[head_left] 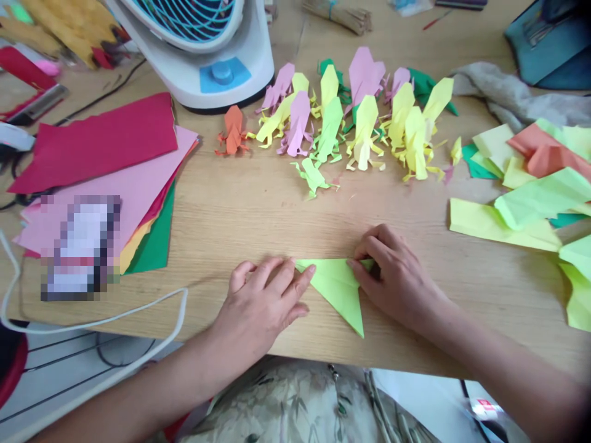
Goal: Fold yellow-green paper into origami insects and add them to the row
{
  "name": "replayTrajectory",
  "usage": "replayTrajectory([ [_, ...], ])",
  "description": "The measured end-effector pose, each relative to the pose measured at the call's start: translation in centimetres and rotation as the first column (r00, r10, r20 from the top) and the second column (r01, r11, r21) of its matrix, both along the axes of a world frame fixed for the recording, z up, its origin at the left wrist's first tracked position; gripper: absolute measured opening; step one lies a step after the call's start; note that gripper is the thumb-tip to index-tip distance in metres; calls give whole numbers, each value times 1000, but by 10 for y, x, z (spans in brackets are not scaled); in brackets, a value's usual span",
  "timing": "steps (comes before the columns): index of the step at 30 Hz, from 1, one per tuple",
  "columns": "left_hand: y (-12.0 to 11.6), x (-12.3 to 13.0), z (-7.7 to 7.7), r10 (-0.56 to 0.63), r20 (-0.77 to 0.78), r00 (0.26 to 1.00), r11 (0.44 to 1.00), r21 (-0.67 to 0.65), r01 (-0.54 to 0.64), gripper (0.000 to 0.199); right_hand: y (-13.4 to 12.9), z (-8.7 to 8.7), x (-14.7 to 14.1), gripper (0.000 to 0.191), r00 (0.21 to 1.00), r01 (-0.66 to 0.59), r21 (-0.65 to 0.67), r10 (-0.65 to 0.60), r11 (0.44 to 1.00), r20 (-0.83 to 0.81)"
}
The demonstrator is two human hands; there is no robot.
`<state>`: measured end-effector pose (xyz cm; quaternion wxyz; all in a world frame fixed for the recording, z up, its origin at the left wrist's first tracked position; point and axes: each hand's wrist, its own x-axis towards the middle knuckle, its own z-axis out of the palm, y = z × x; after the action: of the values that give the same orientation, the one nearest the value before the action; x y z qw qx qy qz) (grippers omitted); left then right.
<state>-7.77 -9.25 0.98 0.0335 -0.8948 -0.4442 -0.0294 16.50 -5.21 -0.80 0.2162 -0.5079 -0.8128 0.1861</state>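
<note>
A light green sheet of folded paper (339, 286) lies near the front edge of the table, one point turned toward me. My left hand (268, 292) rests flat on its left corner, fingers stretched out. At the right corner, my right hand (392, 271) pinches the paper between thumb and curled fingers. Just beyond stand several folded paper frogs in yellow, pink, green and orange, among them a small green frog (313, 177) and an orange frog (234, 130).
Coloured paper sheets (106, 138) are stacked at left, with a blurred-out phone (83, 246) on top. A white fan (221, 61) stands behind. Loose paper pieces (503, 224) and a grey cloth (508, 92) lie at right. A white cable (138, 312) crosses the left front edge.
</note>
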Motion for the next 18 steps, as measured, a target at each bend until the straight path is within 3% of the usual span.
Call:
replayTrajectory([
  [4, -2, 4, 0, -4, 1, 1000, 1000, -16, 4, 47, 0, 1, -1, 11, 1000, 7, 1, -7, 1000, 22],
  [10, -1, 1, -10, -138, 17, 990, 988, -65, 139, 53, 0, -2, -2, 12, 1000, -5, 28, 5, 1000, 15],
  [18, -2, 0, -14, -168, 14, 986, 978, -122, 168, 70, 0, -6, -1, 13, 1000, -7, 49, 7, 999, -8],
])
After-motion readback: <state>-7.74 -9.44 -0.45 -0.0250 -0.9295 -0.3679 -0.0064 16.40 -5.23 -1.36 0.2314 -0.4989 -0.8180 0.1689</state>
